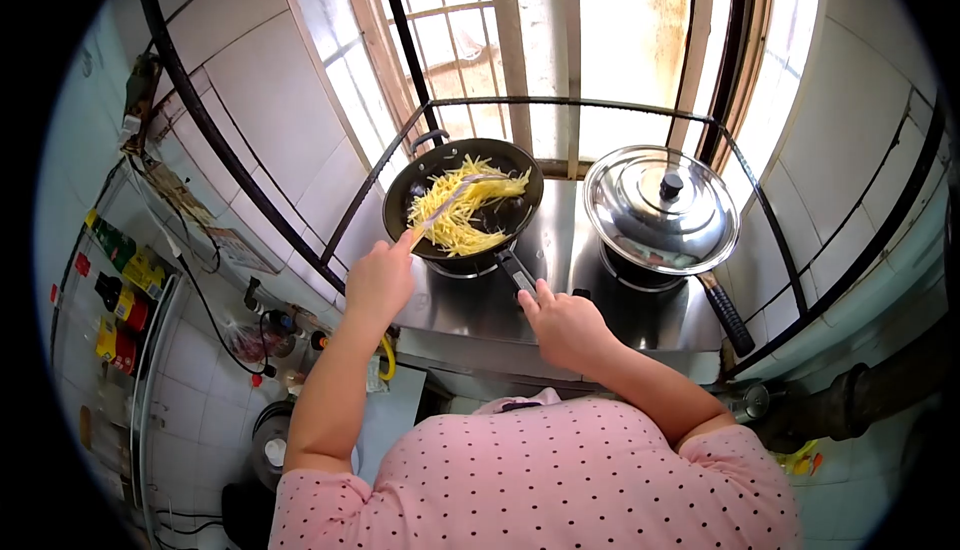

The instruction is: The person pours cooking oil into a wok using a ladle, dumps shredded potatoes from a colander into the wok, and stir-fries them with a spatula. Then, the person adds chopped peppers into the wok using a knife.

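Observation:
A dark wok-like frying pan [398,208] sits on the left burner, holding a heap of thin yellow shreds that look like potato strips [455,225]. My left hand [380,280] is closed round the tan end of a long, slim stirring utensil [440,212]. Its far part lies among the shreds, so I cannot tell whether it is chopsticks or a spatula. At the pan's near side, my right hand [568,330] grips the end of the black pan handle [517,272] with fingers and thumb.
On the right burner stands a second pan under a shiny steel lid [650,212], its black handle [730,320] pointing toward me. A black metal rail [570,102] runs behind the stove. Bottles [125,300] fill a rack at left. Steel stovetop [565,250] lies between the pans.

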A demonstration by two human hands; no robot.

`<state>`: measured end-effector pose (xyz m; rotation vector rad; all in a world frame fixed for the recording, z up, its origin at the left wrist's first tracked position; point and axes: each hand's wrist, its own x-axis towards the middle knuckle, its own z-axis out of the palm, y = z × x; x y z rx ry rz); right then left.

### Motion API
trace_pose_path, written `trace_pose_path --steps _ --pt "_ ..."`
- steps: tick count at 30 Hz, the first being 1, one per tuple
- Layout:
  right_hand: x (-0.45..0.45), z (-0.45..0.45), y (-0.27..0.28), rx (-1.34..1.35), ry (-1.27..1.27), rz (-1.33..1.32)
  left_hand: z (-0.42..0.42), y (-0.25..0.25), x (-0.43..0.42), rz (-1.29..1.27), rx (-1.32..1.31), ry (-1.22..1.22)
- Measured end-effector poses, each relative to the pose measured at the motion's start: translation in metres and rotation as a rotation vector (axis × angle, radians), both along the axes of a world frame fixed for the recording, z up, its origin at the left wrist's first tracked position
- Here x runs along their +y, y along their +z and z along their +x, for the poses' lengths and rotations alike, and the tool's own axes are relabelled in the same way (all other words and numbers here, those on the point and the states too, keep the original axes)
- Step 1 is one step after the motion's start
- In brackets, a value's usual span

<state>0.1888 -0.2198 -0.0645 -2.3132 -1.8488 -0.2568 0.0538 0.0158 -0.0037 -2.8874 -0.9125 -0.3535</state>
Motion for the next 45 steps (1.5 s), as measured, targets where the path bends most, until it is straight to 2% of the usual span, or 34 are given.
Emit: trace_pose_path --steps 4,5,8,11,16,19,22,25,30,34,37,40,42,44,45 --pt "-0.001 -0.006 0.011 0.009 -0.032 -0.034 0.002 -0.01 0.016 0.023 -0.016 0.055" --pt "0.0 -0.006 0.015 0.102 -0.04 -0.074 0.001 -0.013 0.02 0.013 0.017 0.057" --pt "0.004 -0.01 0.023 0.155 -0.089 -0.058 -0.008 -0.012 0.024 -0.028 0.08 0.044" --pt "0.012 -0.016 0.026 0.173 -0.184 -0.13 -0.039 0.017 0.024 -0.04 0.09 0.004" --pt "0.025 -0.024 0.032 0.151 -0.249 -0.24 -0.089 0.109 0.003 0.03 0.142 -0.013" --pt "0.031 -0.025 0.026 0.129 -0.275 -0.248 -0.095 0.124 0.0 0.108 0.242 -0.057" --pt "0.034 -0.022 0.017 0.115 -0.286 -0.212 -0.07 0.104 0.007 0.12 0.246 -0.088" --pt "0.029 -0.026 0.016 0.148 -0.269 -0.129 -0.033 0.079 0.026 0.172 0.135 -0.078" --pt "0.017 -0.029 0.014 0.164 -0.251 -0.033 0.002 0.125 0.024 0.254 0.201 -0.036" --pt "0.019 -0.028 0.015 0.187 -0.275 -0.105 0.053 0.168 0.005 0.364 0.537 0.012" --pt "0.019 -0.029 0.02 0.21 -0.278 -0.135 0.106 0.164 0.034 0.268 0.783 0.279" --pt "0.018 -0.025 0.013 0.179 -0.249 -0.119 0.085 0.156 0.061 -0.009 0.717 0.316" --pt "0.014 -0.022 0.014 0.185 -0.227 -0.114 0.078 0.107 0.128 -0.269 0.682 0.291" --pt "0.013 -0.021 0.01 0.205 -0.197 -0.084 0.053 0.086 0.105 -0.39 0.465 0.224" --pt "0.013 -0.019 0.006 0.21 -0.178 -0.058 0.049 0.076 0.105 -0.383 0.44 0.213"
